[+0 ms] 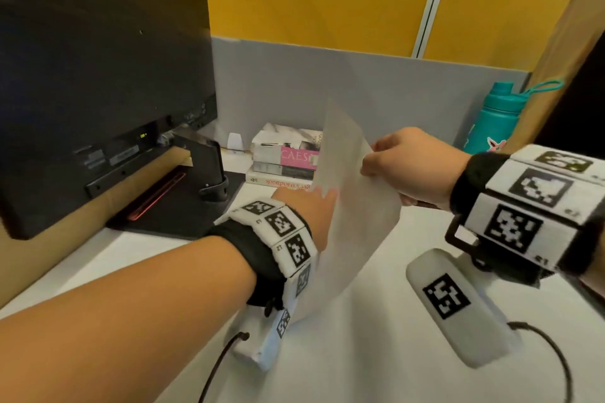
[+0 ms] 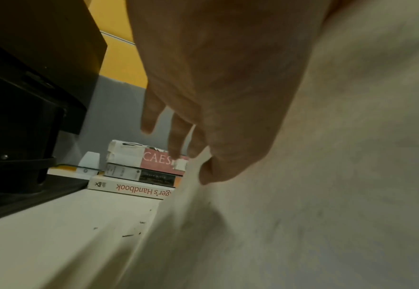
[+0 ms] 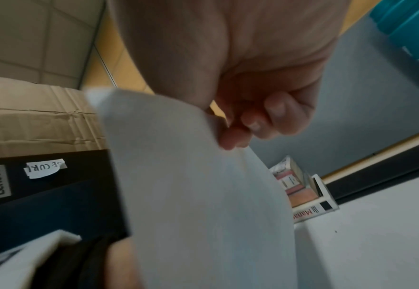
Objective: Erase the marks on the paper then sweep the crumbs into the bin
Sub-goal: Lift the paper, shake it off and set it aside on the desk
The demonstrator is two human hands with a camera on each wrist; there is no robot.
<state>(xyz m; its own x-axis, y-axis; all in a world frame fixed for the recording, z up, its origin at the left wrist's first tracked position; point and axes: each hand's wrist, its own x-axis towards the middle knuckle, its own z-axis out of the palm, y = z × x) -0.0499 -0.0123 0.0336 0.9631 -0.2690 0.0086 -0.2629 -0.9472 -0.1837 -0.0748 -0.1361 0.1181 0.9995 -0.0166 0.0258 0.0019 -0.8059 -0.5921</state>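
Item: paper [image 1: 357,206], one white sheet. Location: lifted off the bench [image 1: 360,353] and standing near upright between both hands, bowed along its length, lower edge close to the bench top; whether it touches there cannot be told.

Right hand [image 1: 415,167]: fingers [image 3: 238,136] curled, pinching the sheet's upper right edge between thumb and fingertips.

Left hand [image 1: 307,213]: fingers [image 2: 178,140] straight and loosely spread, laid flat against the sheet's left face, bracing it and gripping nothing.

Crumbs [image 2: 129,234]: small dark flecks on the bench by the sheet's lower left edge, seen from the left wrist; faint grey smudging on the sheet itself.

Bin: not in view.

Handling, by judgement: very light, limp, flexes under its own weight; creases or tears readily if pinched hard or tugged at a corner. Best held at an edge with a light pinch, second hand flat behind for support. Tilting could slide loose crumbs off uncontrolled.

Surroundings: stack of books [image 1: 284,160] at the rear, black monitor [image 1: 98,75] to the left, teal bottle [image 1: 497,121] to the right.
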